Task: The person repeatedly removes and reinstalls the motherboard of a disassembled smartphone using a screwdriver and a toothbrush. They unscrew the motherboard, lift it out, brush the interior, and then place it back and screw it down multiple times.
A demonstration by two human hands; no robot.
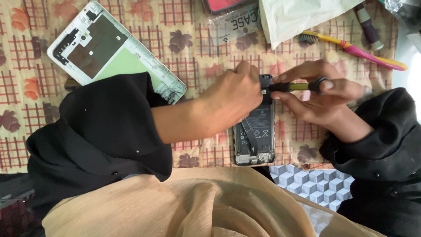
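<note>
An opened smartphone (255, 136) lies back-up on the patterned tablecloth (193, 52), its black battery and circuit boards showing. My left hand (234, 90) presses down on the phone's upper end, fingers curled over it. My right hand (322, 94) grips a small screwdriver (293, 87) with a yellow-green and black handle, held flat with its tip at the phone's top edge. Both forearms wear wide black sleeves.
A removed phone back cover (103, 48) lies at upper left. At the top lie a clear case package (234, 22), a white plastic bag (298, 15), a yellow-pink toothbrush (355, 49) and a dark tool (367, 24). Tan cloth (184, 206) covers my lap.
</note>
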